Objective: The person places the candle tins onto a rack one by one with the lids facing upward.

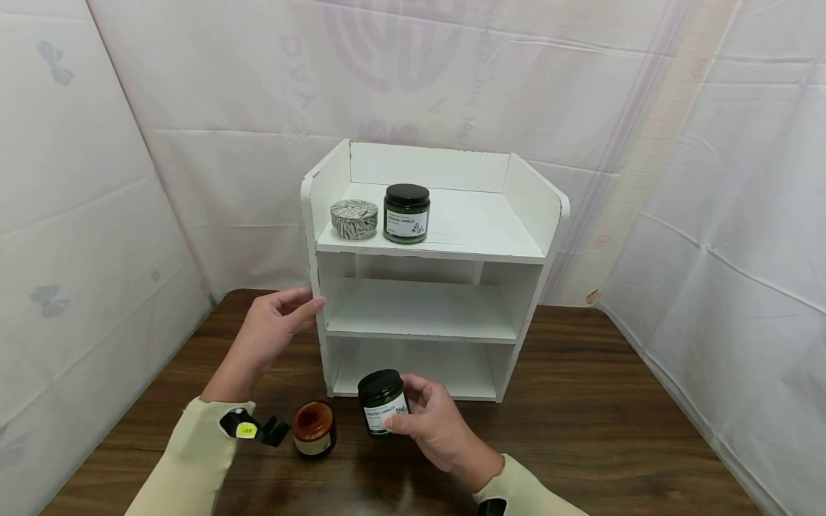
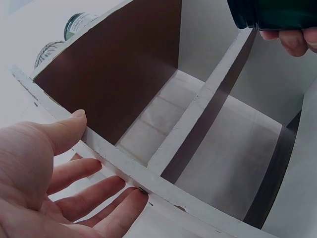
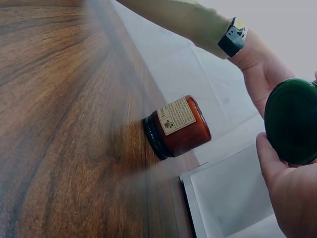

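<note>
My right hand (image 1: 442, 430) grips a dark green scented candle jar (image 1: 379, 398) with a black lid and white label, tilted in front of the bottom shelf. The right wrist view shows the round green bottom of this candle jar (image 3: 292, 121). My left hand (image 1: 264, 337) touches the left side panel of a white shelf unit (image 1: 419, 308). In the left wrist view its thumb is at the panel's front edge and the loosely bent fingers lie along the outer side. An amber candle jar (image 1: 313, 426) stands upside down on its black lid on the table, between my forearms.
On the unit's top board are a round grey-and-white patterned tin (image 1: 354, 219) and a second green candle jar (image 1: 406, 215). Two lower compartments open toward me. The dark wooden table (image 1: 594, 430) extends on both sides, with white cloth walls (image 1: 729, 251) around it.
</note>
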`<state>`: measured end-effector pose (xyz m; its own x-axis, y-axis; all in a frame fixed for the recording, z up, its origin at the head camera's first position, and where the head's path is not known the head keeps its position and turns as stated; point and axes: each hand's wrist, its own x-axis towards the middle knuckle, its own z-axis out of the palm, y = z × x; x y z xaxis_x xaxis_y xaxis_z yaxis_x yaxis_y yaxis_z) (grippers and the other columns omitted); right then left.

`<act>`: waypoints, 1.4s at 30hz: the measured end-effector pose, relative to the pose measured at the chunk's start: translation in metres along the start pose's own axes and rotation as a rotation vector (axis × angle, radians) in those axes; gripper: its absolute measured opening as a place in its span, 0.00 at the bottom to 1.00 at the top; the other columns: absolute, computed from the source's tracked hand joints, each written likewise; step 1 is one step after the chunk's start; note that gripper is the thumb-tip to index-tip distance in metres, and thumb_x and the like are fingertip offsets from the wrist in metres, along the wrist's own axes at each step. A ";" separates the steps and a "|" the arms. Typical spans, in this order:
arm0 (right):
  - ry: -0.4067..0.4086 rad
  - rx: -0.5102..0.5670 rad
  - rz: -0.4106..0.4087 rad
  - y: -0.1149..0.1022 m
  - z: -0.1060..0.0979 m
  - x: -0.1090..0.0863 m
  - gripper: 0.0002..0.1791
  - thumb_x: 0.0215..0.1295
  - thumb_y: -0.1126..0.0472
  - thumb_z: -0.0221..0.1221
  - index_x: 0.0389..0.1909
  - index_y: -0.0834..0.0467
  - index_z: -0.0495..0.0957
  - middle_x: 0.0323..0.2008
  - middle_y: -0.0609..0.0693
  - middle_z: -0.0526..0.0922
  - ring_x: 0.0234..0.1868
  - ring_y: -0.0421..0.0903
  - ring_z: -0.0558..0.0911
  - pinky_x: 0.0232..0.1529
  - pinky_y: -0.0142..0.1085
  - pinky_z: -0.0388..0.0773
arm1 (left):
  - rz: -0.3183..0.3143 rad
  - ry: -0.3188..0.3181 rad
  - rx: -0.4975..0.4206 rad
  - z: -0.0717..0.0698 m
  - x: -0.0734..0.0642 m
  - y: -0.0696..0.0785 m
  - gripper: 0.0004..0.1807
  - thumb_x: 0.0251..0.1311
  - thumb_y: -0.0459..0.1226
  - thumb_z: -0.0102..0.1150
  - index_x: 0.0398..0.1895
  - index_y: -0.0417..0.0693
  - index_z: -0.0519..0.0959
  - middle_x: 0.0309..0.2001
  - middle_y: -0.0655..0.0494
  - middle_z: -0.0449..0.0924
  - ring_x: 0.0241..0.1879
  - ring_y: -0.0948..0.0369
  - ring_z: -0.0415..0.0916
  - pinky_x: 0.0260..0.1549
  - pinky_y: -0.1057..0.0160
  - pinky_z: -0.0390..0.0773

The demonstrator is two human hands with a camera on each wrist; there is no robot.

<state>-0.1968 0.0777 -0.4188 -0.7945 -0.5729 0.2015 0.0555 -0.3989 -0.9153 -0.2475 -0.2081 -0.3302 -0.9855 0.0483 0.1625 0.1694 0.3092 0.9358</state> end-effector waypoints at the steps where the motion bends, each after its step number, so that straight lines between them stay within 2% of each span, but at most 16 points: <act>1: 0.003 -0.004 -0.001 0.000 0.000 0.000 0.30 0.54 0.71 0.71 0.59 0.70 0.73 0.47 0.49 0.84 0.47 0.42 0.84 0.48 0.33 0.87 | 0.001 0.002 -0.005 0.000 0.000 0.000 0.38 0.71 0.54 0.60 0.75 0.40 0.68 0.70 0.39 0.72 0.52 0.66 0.83 0.57 0.62 0.83; 8: 0.025 -0.058 0.006 0.000 -0.001 0.000 0.31 0.54 0.69 0.73 0.58 0.72 0.74 0.46 0.47 0.85 0.46 0.42 0.85 0.47 0.32 0.86 | -0.006 0.005 -0.008 0.000 0.000 0.000 0.38 0.71 0.54 0.60 0.75 0.39 0.67 0.70 0.39 0.72 0.50 0.69 0.83 0.59 0.57 0.81; 15: 0.036 -0.108 0.007 -0.001 -0.002 0.000 0.34 0.55 0.67 0.74 0.60 0.76 0.72 0.48 0.46 0.86 0.48 0.42 0.83 0.50 0.31 0.84 | -0.003 0.008 -0.018 -0.001 0.001 -0.001 0.38 0.71 0.53 0.60 0.75 0.39 0.68 0.70 0.39 0.72 0.50 0.71 0.83 0.58 0.59 0.82; 22: 0.054 -0.112 -0.001 -0.002 -0.003 0.000 0.37 0.55 0.66 0.75 0.62 0.77 0.69 0.50 0.46 0.85 0.51 0.42 0.82 0.53 0.30 0.83 | 0.002 0.011 -0.020 0.000 0.002 -0.001 0.37 0.71 0.53 0.61 0.74 0.39 0.68 0.69 0.39 0.72 0.49 0.72 0.82 0.58 0.59 0.82; 33: 0.064 -0.142 0.024 -0.004 -0.002 0.000 0.35 0.54 0.72 0.73 0.62 0.76 0.69 0.52 0.47 0.84 0.52 0.43 0.82 0.54 0.31 0.83 | -0.001 0.001 -0.012 -0.001 0.001 0.000 0.39 0.70 0.54 0.61 0.75 0.39 0.67 0.70 0.39 0.71 0.54 0.65 0.83 0.60 0.55 0.80; 42: 0.071 -0.152 0.004 0.000 -0.002 0.000 0.34 0.51 0.75 0.72 0.60 0.75 0.70 0.51 0.47 0.84 0.52 0.43 0.82 0.55 0.31 0.83 | -0.016 -0.002 -0.003 -0.001 0.000 0.001 0.40 0.70 0.55 0.60 0.76 0.40 0.66 0.72 0.40 0.69 0.63 0.49 0.79 0.60 0.58 0.80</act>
<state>-0.1981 0.0794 -0.4191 -0.8354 -0.5201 0.1778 -0.0292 -0.2811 -0.9592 -0.2469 -0.2086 -0.3286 -0.9881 0.0456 0.1469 0.1538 0.3070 0.9392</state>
